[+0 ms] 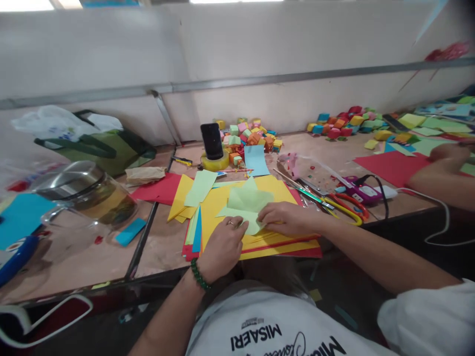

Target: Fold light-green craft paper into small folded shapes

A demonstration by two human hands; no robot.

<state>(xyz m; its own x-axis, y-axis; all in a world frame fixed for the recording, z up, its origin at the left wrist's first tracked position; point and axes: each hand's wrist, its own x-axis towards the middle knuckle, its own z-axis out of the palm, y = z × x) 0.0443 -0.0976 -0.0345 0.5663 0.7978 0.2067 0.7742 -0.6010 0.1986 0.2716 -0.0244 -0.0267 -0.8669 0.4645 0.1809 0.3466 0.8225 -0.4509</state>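
A pale green sheet of folded paper [249,199] lies partly opened out, with creased flaps standing up, on a stack of yellow paper [213,198]. My left hand [224,243], with a green bead bracelet at the wrist, is closed at the paper's lower left edge, thumb and fingers against it. On the other side my right hand [284,217] pinches the paper's right edge with bent fingers. Red, blue and green sheets show beneath the yellow ones. Another light green piece [200,188] rests just left of the folded one.
Behind the stack stand a phone [212,141] on a tape roll [215,162] and a heap of small paper cubes [247,133]. Scissors [345,207] and a purple power strip [361,190] lie right. A glass teapot [107,198] stands left. A co-worker's hand [447,155] is far right.
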